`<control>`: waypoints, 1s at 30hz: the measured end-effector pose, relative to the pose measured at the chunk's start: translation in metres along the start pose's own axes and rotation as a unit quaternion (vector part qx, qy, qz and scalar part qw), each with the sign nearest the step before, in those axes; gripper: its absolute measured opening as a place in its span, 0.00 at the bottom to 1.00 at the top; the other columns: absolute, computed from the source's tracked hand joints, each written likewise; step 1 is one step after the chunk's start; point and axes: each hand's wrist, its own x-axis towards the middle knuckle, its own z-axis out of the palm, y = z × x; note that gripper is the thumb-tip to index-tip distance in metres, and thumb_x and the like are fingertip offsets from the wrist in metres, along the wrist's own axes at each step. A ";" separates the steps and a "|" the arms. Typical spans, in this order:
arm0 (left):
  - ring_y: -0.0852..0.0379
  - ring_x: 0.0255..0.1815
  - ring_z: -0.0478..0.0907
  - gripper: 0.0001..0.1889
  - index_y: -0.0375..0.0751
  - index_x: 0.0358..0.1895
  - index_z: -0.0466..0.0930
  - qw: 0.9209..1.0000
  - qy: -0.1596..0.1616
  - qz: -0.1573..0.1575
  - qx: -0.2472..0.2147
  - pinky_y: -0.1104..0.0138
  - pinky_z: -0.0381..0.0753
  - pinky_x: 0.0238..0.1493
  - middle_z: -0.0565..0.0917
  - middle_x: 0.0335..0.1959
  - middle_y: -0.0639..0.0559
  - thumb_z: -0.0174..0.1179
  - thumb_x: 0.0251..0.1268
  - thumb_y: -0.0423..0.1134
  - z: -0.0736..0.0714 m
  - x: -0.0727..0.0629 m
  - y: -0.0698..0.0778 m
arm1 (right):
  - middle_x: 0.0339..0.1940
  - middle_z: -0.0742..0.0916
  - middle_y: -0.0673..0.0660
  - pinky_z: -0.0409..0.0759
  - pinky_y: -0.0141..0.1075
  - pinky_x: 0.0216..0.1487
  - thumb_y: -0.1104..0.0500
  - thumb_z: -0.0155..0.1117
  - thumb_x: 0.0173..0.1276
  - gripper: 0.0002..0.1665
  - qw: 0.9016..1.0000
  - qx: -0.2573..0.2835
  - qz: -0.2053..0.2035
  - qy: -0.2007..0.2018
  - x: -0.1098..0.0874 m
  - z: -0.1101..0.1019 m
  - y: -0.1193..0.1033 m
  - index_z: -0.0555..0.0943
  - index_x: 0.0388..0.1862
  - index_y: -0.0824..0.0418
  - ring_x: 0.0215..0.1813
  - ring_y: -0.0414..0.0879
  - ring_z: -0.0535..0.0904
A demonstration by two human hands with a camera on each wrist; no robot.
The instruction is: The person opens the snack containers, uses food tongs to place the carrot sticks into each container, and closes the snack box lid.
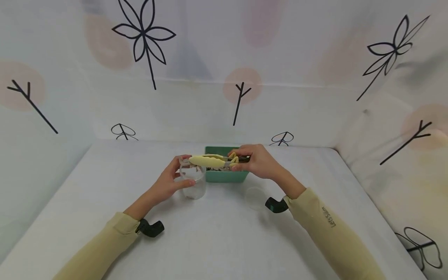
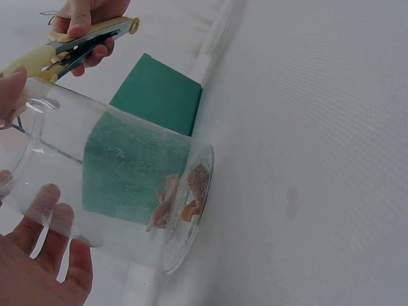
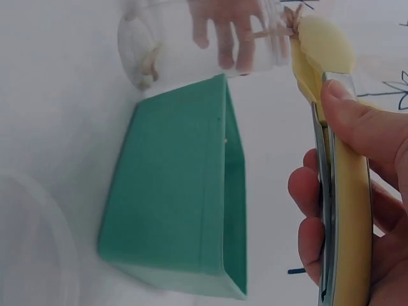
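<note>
My left hand [image 1: 164,186] grips a clear jar [image 1: 196,190], thumb at its near side. Small brownish shell-like pieces [image 2: 164,207] lie at the jar's bottom. With curled fingers, my right hand [image 1: 260,161] holds yellow-headed tongs [image 1: 207,161] level, their heads at the jar's mouth. A brownish piece [image 3: 293,19] shows at the tong tips in the right wrist view; its exact kind is unclear. Behind the jar and under the tongs stands a green rectangular box [image 1: 225,177] with whitish and dark bits inside.
A clear round lid [image 1: 254,198] lies on the white table [image 1: 217,241], right of the jar and in front of the green box. A patterned cloth wall [image 1: 196,112] rises behind the table and along its sides.
</note>
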 end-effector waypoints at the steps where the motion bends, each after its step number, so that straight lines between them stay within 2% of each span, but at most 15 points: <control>1: 0.46 0.68 0.66 0.39 0.46 0.74 0.58 1.000 -0.001 0.002 0.000 0.45 0.64 0.65 0.70 0.69 0.46 0.69 0.62 0.35 0.000 0.000 0.000 | 0.40 0.86 0.48 0.76 0.38 0.34 0.56 0.78 0.59 0.20 1.000 -0.007 -0.002 -0.002 0.000 0.000 0.001 0.87 0.50 0.57 0.36 0.46 0.77; 6: 0.45 0.67 0.66 0.38 0.43 0.74 0.58 1.000 -0.002 0.008 -0.001 0.45 0.64 0.65 0.70 0.68 0.45 0.68 0.63 0.34 -0.001 0.000 -0.001 | 0.39 0.86 0.48 0.76 0.37 0.33 0.55 0.78 0.59 0.21 0.999 -0.028 -0.013 -0.010 0.000 -0.003 0.001 0.87 0.51 0.57 0.36 0.45 0.76; 13: 0.47 0.67 0.66 0.39 0.45 0.74 0.58 1.000 -0.002 0.002 0.002 0.45 0.64 0.66 0.70 0.69 0.45 0.69 0.62 0.35 -0.001 0.001 -0.001 | 0.38 0.84 0.47 0.76 0.36 0.32 0.55 0.78 0.59 0.22 0.998 -0.060 -0.030 -0.017 -0.001 -0.009 -0.007 0.86 0.53 0.56 0.35 0.44 0.76; 20: 0.48 0.70 0.65 0.39 0.46 0.74 0.57 1.000 -0.007 0.004 0.000 0.44 0.64 0.65 0.70 0.69 0.46 0.69 0.62 0.35 -0.001 0.001 0.000 | 0.41 0.84 0.47 0.77 0.37 0.36 0.55 0.79 0.58 0.24 0.996 -0.083 -0.029 -0.025 -0.003 -0.013 -0.014 0.85 0.54 0.56 0.38 0.44 0.77; 25: 0.48 0.72 0.64 0.39 0.47 0.74 0.58 1.000 -0.008 0.005 0.000 0.44 0.63 0.65 0.70 0.70 0.46 0.69 0.63 0.37 -0.002 0.001 -0.002 | 0.43 0.85 0.49 0.79 0.39 0.41 0.54 0.80 0.57 0.28 0.996 -0.087 0.000 -0.026 -0.005 -0.020 -0.013 0.83 0.56 0.59 0.42 0.47 0.79; 30: 0.47 0.70 0.65 0.38 0.45 0.73 0.58 1.000 -0.007 0.007 -0.001 0.44 0.63 0.65 0.71 0.69 0.46 0.69 0.63 0.36 -0.002 0.002 -0.003 | 0.46 0.85 0.53 0.81 0.43 0.46 0.55 0.80 0.57 0.29 0.993 -0.095 0.064 -0.008 -0.009 -0.033 -0.005 0.80 0.56 0.59 0.46 0.47 0.82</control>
